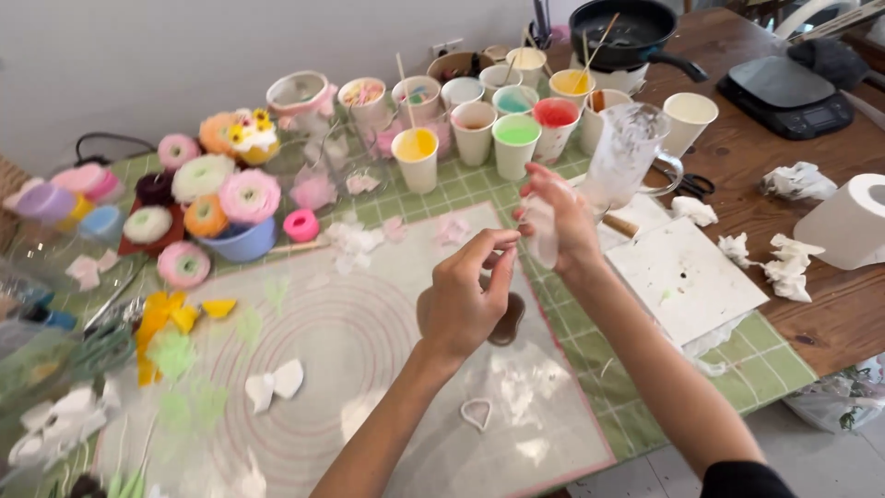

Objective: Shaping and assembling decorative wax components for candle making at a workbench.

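Cups (479, 120) behind mat (369, 369), scale (788, 97) right.

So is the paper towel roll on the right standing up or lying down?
Lying on its side. The white paper towel roll rests on the wooden table with its round end and core hole facing sideways.

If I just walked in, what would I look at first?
Probably the row of paper cups filled with bright yellow, green, red and teal liquid at the back of the table. Next, the fluffy pink, orange and white flower shapes heaped at the left. In the middle, the left hand and right hand pinch something small and pale over the mat.
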